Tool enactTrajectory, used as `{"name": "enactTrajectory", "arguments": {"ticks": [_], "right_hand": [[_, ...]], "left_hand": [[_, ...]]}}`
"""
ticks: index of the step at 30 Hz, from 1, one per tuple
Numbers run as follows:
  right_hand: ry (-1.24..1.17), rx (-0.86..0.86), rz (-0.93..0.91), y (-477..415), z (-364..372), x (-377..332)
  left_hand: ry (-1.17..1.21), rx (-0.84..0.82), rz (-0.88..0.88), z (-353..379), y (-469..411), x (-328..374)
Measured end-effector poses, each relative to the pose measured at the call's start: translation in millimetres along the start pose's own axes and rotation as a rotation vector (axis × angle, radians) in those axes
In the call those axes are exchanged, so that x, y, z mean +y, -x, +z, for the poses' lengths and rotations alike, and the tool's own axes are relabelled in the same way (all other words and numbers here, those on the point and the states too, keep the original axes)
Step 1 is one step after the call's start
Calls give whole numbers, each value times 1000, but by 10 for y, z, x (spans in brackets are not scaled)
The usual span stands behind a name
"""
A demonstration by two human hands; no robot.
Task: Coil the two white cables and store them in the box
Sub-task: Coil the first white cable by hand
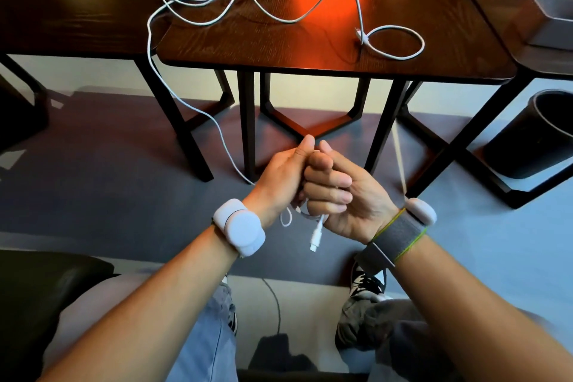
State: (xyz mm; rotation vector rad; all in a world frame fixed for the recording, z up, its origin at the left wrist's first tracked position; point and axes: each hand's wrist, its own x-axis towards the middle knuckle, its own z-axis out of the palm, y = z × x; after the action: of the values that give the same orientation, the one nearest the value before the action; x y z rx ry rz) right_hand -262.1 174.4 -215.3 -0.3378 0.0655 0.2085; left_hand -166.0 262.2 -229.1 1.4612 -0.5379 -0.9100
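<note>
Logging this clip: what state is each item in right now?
Left hand: closed on the cable being coiled.
Right hand: fist around the same cable, plug dangling below.
Held cable: mostly uncoiled, trailing off the table.
Second cable: loose on the table.
Box: open.

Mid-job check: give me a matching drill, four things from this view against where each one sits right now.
Things:
1. Cable plug
2. Small cable loop
3. Grey box
4. Dark bin

Places:
A. on the floor, right of the table legs
B. dangling below the hands
C. on the neighbouring table, far right
D. flat on the table, near its front right corner

Pairs: 1-B, 2-D, 3-C, 4-A
</note>
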Motion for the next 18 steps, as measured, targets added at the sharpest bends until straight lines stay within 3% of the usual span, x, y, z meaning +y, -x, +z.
{"name": "enactTrajectory", "arguments": {"ticks": [4, 8, 13, 18], "right_hand": [[-197, 52, -99, -12, -14, -1], [-234, 177, -266, -48, -19, 13], [33, 373, -610, -66, -83, -191], [525, 566, -621, -80, -179, -177]], "left_hand": [[47, 7, -105, 58, -2, -44], [218, -22, -307, 92, 32, -59], [75, -134, -468, 184, 118, -201], [-106, -224, -420, 234, 138, -285]]}}
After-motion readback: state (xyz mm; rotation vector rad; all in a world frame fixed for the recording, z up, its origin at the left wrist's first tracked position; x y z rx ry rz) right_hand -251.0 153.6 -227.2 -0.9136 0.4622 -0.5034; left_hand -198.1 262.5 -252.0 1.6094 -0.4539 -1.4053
